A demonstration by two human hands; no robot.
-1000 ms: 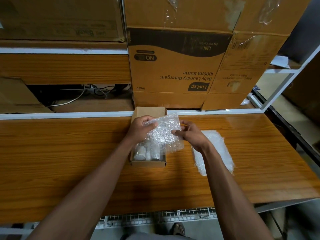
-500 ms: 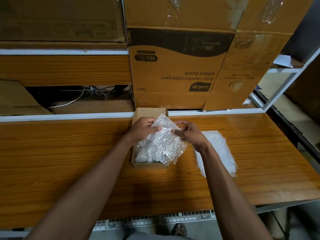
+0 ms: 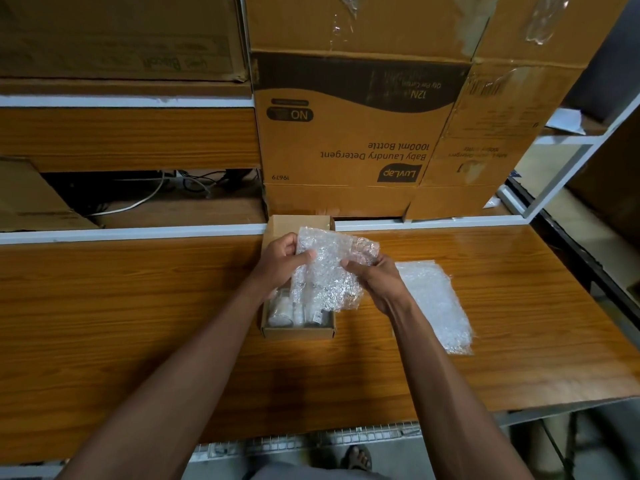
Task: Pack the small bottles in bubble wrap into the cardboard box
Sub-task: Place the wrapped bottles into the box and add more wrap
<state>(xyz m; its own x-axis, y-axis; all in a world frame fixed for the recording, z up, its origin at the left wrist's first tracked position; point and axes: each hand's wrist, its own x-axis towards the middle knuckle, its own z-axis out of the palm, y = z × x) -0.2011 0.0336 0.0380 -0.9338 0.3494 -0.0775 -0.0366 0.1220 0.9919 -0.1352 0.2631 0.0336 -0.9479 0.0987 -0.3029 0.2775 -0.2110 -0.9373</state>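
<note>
Head view looked down on both hands held over a small cardboard box (image 3: 298, 332), and what mattered was how the crumpled bubble wrap sheet (image 3: 327, 271) hung relative to the opening beneath it. The left hand (image 3: 280, 263) gripped the sheet's left edge, thumb on the near face and fingers curled behind. The right hand (image 3: 375, 277) pinched its right side, thumb in front, the remaining fingers hidden behind the plastic. Between them the sheet hung roughly upright, its long axis running from the far top corner down toward the person, and its lower edge draped over the right part of the box.

Straight below the left hand, inside the box, lay the small bottles (image 3: 294, 311), pale and already swathed in clear wrap. I judged the coming move to be a short drop, down and slightly toward the person, with the left hand the nearer of the two to the opening.

How many bottles lay there I could not tell; the hanging sheet covered the right half of the interior and the wrapping blurred their outlines. Whether the held sheet enclosed a bottle was also unclear. Just right of the right hand, a second sheet of bubble wrap (image 3: 433, 306) lay flat on the wooden table (image 3: 138, 306).
</note>
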